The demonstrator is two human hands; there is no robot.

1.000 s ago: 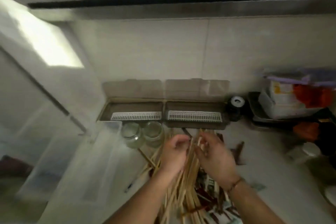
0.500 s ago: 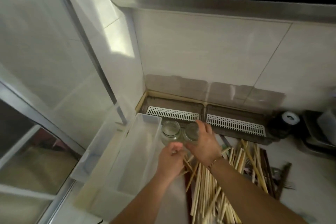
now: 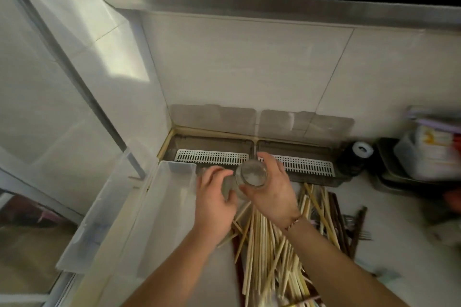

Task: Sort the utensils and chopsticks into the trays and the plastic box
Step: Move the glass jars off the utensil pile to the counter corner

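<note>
Right hand (image 3: 270, 188) wraps a clear glass jar (image 3: 251, 174), fingers curled round its side, mouth tilted toward the camera. The jar looks empty, though glare on the glass makes that hard to confirm. Left hand (image 3: 216, 198) sits just beside it, fingers bent over a second glass jar (image 3: 228, 188); that one is mostly hidden behind the hand and blurred, so I can't tell whether it's actually gripped or only touched.

Both hands and jars sit between the chopsticks and the trays, blocking the near edge where the two trays meet.

Chopsticks (image 3: 269, 252): loose pile of pale wooden ones on the counter (image 3: 404, 244), under and right of the forearms, some dark sticks mixed in. A fork (image 3: 361, 234) and other utensils lie at the pile's right edge, partly buried.

Containers:
- Left tray (image 3: 212, 147) and right tray (image 3: 299, 152) side by side against the wall, lids up, each with a white slotted insert. Nothing visible in either.
- Plastic box (image 3: 159, 219), clear, left of the hands, long side running toward the camera. Shows nothing inside. Its clear lid (image 3: 99, 212) lies to its left.

Further right: black bottle with white cap (image 3: 359, 157) beside the right tray, then a dark pan (image 3: 389, 177) holding a plastic tub (image 3: 429, 154).
</note>
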